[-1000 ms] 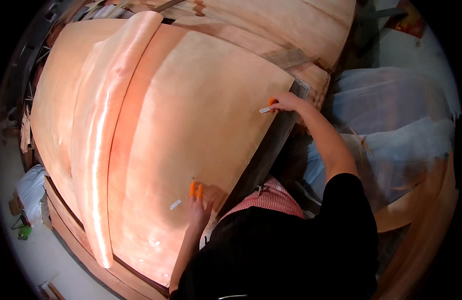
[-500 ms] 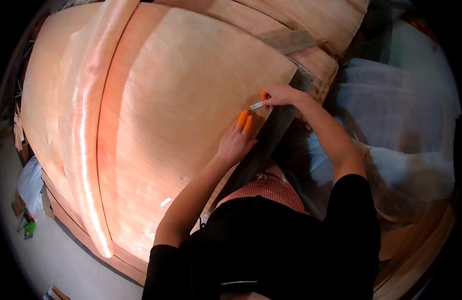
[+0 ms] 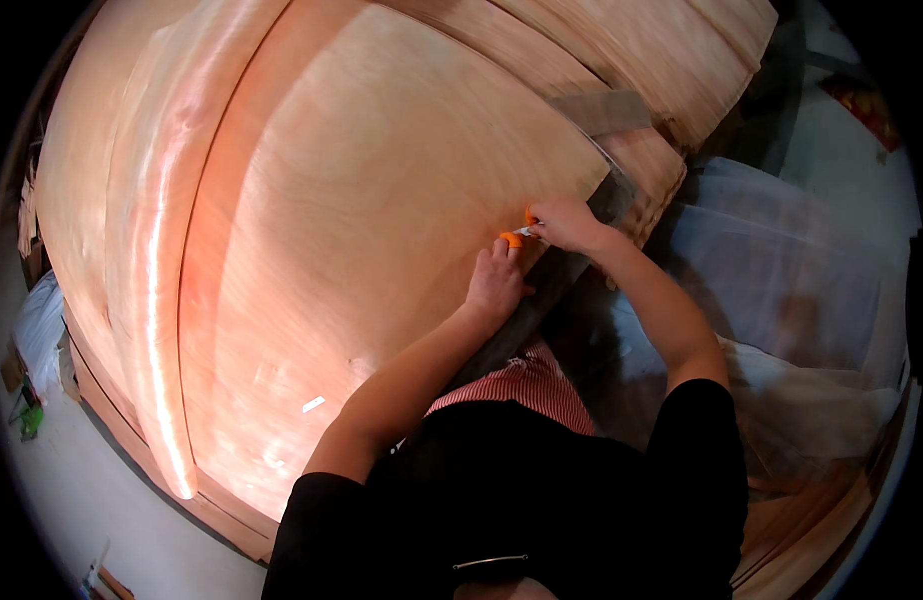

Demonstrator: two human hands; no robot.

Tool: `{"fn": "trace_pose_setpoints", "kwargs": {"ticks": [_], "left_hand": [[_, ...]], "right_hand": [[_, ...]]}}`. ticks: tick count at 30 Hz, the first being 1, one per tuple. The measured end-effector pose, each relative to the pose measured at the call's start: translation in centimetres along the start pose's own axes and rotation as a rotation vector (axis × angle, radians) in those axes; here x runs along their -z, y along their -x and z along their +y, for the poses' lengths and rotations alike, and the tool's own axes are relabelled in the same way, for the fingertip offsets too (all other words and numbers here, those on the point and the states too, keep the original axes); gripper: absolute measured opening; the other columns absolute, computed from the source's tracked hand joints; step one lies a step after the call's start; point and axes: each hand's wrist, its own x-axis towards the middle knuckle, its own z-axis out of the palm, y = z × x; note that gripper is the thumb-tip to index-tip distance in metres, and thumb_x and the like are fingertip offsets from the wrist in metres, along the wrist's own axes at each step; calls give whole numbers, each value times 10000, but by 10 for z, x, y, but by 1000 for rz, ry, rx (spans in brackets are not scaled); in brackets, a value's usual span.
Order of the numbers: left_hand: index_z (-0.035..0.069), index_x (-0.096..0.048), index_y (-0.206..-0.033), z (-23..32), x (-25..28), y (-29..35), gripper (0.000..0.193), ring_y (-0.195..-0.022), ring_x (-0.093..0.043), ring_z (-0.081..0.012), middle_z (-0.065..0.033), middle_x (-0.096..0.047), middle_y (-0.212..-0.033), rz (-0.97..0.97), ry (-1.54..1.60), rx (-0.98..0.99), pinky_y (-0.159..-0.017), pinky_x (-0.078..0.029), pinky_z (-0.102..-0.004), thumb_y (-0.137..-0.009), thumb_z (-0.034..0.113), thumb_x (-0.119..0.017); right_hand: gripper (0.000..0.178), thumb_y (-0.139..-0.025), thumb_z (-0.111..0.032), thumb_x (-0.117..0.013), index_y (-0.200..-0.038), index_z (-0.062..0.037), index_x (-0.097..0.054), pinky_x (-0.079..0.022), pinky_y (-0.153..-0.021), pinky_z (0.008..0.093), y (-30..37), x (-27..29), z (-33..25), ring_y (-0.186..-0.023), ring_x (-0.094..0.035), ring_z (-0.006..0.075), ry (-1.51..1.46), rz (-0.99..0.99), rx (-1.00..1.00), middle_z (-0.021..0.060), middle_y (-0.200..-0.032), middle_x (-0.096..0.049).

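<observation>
A large sheet of pale wood veneer (image 3: 402,150) lies under both hands, near its right edge. My right hand (image 3: 567,224) pinches a small, narrow white strip (image 3: 526,231), perhaps tape or a blade; the kind is too small to tell. My left hand (image 3: 496,280) meets the strip's other end with bent fingers pressed together. Orange covers (image 3: 512,240) sit on its fingertips, and one orange cover (image 3: 530,215) shows on the right hand. A second white piece (image 3: 313,404) lies flat on the veneer, left of my left forearm.
A rolled-up veneer edge (image 3: 162,250) runs down the left side of the sheet. At the far right of the stack lies a grey-brown flat piece (image 3: 604,112), with more veneer sheets (image 3: 672,60) beyond. Translucent plastic sheeting (image 3: 772,260) covers something to the right.
My left fingers have bent and moved up to the strip, from lying stretched on the veneer. My right hand has come slightly nearer to me, still pinching the strip. The view has shifted.
</observation>
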Motion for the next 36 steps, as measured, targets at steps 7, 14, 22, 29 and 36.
{"fn": "trace_pose_setpoints", "kwargs": {"ticks": [7,14,22,29,36], "left_hand": [[86,-537,-1154,-2,-6,1,685,-1047,-408,-224,-80,-469,-1175,81,-71,-63,-737,-395,-314,-645,537,-625],[63,-593,-1071,-22,11,16,524,-1053,-433,-256,-91,-483,-1162,156,282,-50,-801,-412,-338,-677,401,-661],[75,-503,-1168,-44,1,68,477,-1026,-495,-297,-132,-454,-1208,290,470,-40,-835,-444,-371,-746,268,-613],[88,-457,-1221,-68,-14,149,512,-1054,-492,-314,-155,-408,-1274,290,651,124,-870,-434,-376,-750,171,-639],[101,-487,-1210,-62,-12,198,478,-1061,-489,-311,-137,-456,-1238,311,593,239,-878,-431,-377,-759,171,-629]], "right_hand": [[171,-787,-213,-560,-845,-59,-609,-465,-621,367,-41,24,16,-697,-605,297,238,167,92,149,-767,-616],[253,-803,-296,-598,-815,-43,-594,-434,-580,348,-70,64,-34,-629,-575,222,-740,-111,23,127,-673,-593],[324,-745,-372,-647,-787,-57,-588,-431,-573,372,-113,42,-49,-632,-571,261,5,19,-37,105,-693,-592],[249,-770,-280,-593,-886,-61,-580,-445,-707,364,-72,24,-21,-808,-561,252,111,380,-50,92,-824,-591],[337,-833,-263,-515,-1046,-11,-580,-253,-1008,384,-49,-46,-63,-1229,-334,241,184,605,318,108,-1329,-392]]}}
